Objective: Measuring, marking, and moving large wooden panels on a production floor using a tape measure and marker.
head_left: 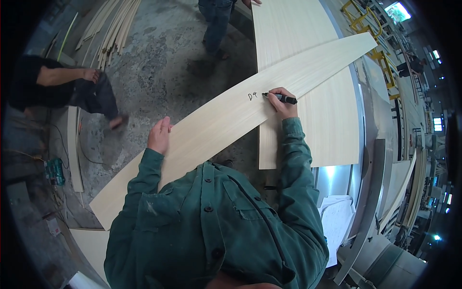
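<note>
A long, pale wooden board (219,115) lies slantwise in front of me, from the lower left up to the far right. My right hand (284,102) is closed around a black marker (287,99), its tip at the board's surface beside some short dark handwriting (252,96). At the board's far edge, left of my body, my left hand (159,136) grips the board, fingers bent over the edge and partly hidden. Beneath the upper part of this board rests a wider pale panel (332,115).
A person (216,24) stands beyond the panel, one hand at its far corner. Another person (62,82) is at the left. Wooden strips (115,33) lie on the concrete floor (159,62). Paper sheets (337,216) sit at my right, near a metal machine bed (332,180). A green power tool (54,172) is at far left.
</note>
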{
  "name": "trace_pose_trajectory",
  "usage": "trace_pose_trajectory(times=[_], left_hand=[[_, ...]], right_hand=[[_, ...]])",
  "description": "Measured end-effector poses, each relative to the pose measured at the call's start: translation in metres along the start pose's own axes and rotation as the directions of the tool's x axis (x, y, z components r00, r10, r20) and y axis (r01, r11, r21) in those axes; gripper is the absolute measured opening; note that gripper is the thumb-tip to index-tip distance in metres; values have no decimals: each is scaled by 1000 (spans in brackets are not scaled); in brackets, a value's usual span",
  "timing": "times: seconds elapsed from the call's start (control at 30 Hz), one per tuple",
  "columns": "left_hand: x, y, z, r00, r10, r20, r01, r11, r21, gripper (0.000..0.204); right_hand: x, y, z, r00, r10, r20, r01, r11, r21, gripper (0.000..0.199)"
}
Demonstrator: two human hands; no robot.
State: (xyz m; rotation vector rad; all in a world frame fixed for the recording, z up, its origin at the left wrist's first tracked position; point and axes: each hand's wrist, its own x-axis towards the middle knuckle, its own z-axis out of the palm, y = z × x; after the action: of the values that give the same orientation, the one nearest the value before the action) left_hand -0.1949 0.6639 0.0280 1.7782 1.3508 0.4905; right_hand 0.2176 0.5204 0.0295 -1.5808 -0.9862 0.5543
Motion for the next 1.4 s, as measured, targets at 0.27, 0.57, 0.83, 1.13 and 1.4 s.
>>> trace_pose_trajectory(times=[0.27,0.57,0.83,1.13,1.4], left_hand=[[7,-7,1,1000,-2,4,2,1000,15,54],[4,-5,-8,999,-50,15,49,998,32,52],[-6,-1,4,999,-45,21,44,998,48,53],[10,-8,-3,1000,-7,-7,7,1000,6,51],[4,0,-1,999,-21,41,22,999,-26,48]], right_hand=[[2,3,-3,994,105,6,-105,994,-29,14],[4,-2,4,999,27,-17,-27,999,-34,12],[-8,8,-12,996,15,-84,-9,997,72,9],[11,-1,-5,996,73,-42,-72,997,29,13],[7,4,-12,995,101,-13,-100,994,32,13]])
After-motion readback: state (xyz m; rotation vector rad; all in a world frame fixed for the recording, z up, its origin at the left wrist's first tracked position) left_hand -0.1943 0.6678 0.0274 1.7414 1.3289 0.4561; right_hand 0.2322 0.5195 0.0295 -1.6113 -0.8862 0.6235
